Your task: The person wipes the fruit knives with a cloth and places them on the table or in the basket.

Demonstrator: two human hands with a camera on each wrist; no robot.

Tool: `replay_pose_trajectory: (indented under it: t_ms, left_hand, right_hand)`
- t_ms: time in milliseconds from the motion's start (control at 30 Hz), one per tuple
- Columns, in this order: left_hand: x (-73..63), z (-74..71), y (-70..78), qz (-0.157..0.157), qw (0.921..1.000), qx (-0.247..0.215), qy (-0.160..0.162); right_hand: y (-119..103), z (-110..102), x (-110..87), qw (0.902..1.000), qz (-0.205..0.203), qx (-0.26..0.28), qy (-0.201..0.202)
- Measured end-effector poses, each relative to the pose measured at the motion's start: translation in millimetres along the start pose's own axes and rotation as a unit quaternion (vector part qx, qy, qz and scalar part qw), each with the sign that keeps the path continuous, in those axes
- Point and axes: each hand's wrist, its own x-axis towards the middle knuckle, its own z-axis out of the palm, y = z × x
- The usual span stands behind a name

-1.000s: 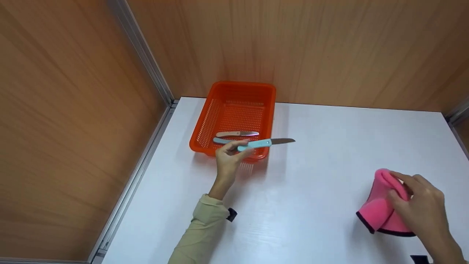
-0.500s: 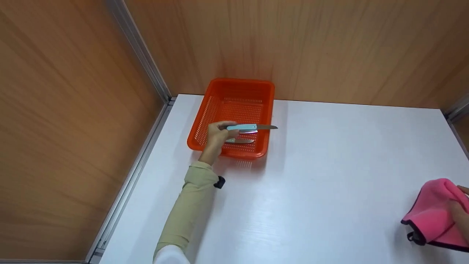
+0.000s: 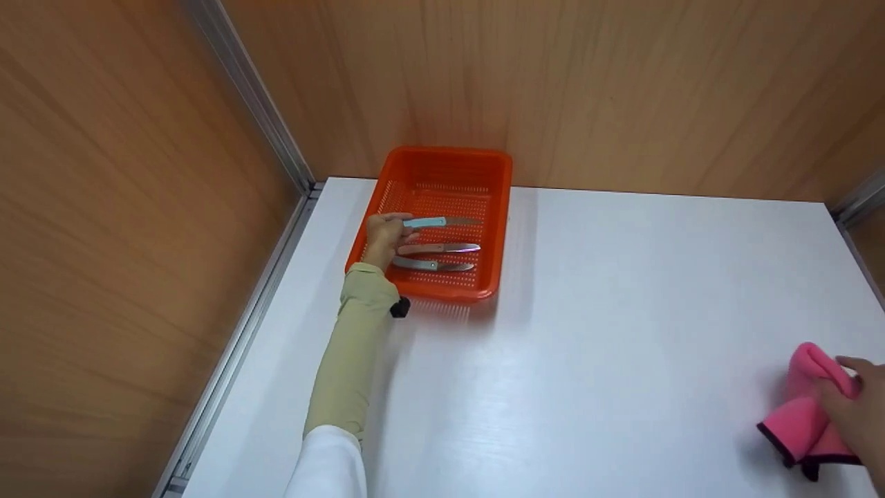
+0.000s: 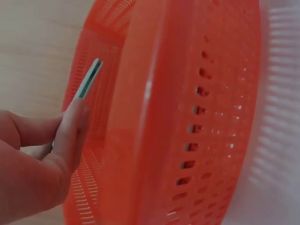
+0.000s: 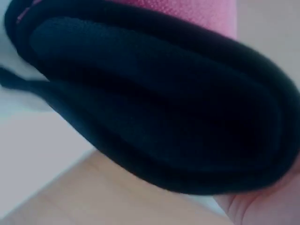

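My left hand (image 3: 386, 238) pinches a knife (image 3: 426, 223) by its light-blue handle, over the inside of an orange plastic basket (image 3: 503, 207); the blade points right. Whether the knife touches the basket floor, I cannot tell. In the left wrist view, fingers and thumb hold the knife handle (image 4: 88, 79) beyond the basket's near wall (image 4: 154, 93). Far right, my right hand (image 3: 857, 408) grips a folded pink cloth item (image 3: 798, 425) with black edging. Seen by the right wrist camera, this item has a dark hollow opening (image 5: 164, 103); most of that hand is out of view there.
Nearer the front of the basket lie two more knives, one with a pinkish-tan handle (image 3: 420, 249) and one with a grey-blue handle (image 3: 415, 263). A wooden back panel (image 3: 588, 90) and a left panel (image 3: 124, 228) border the white table (image 3: 608, 311).
My left hand has carried the blue-handled knife away from me and left, from the basket's front edge to over its inside. The right hand has moved right with the pink cloth item.
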Motion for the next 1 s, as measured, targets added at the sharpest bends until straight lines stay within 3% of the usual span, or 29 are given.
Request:
replay_pose_trajectory:
  t_ms: [167,300,400,467,533,633,700,867,1000]
  left_hand:
    - [1.9,15.3,2.7,-0.017,0.9995,0.027,-0.003]
    - [4.5,23.4,4.9,-0.028,0.9982,0.051,0.012]
    - [9.5,24.7,2.7,-0.024,0.9968,0.074,0.018]
    - [13.1,23.4,-0.4,-0.02,0.9969,0.073,0.02]
    - [15.5,19.5,-3.0,-0.022,0.9976,0.061,0.022]
    - [18.8,13.1,-4.6,-0.048,0.9982,0.025,0.026]
    - [21.0,10.7,-3.4,-0.062,0.9975,0.024,0.024]
    - [26.0,9.2,0.8,-0.062,0.9927,0.104,0.009]
    - [28.9,4.3,2.9,-0.036,0.9804,0.194,-0.006]
  right_hand:
    - [-29.4,24.3,-24.9,0.987,-0.156,0.031,-0.023]
    - [-42.8,53.1,-37.6,0.9681,-0.223,0.041,-0.107]
    - [-49.9,69.6,-49.6,0.9605,-0.227,0.001,-0.161]
    - [-51.8,77.0,-56.9,0.9579,-0.225,-0.028,-0.176]
    - [-53.2,81.6,-60.8,0.9571,-0.218,-0.048,-0.185]
    - [-53.0,83.9,-61.9,0.9575,-0.212,-0.057,-0.187]
    - [-51.6,83.7,-61.3,0.9587,-0.211,-0.052,-0.184]
    - [-48.5,84.9,-59.5,0.9612,-0.206,-0.042,-0.178]
    - [-49.6,87.9,-59.4,0.9611,-0.2,-0.042,-0.186]
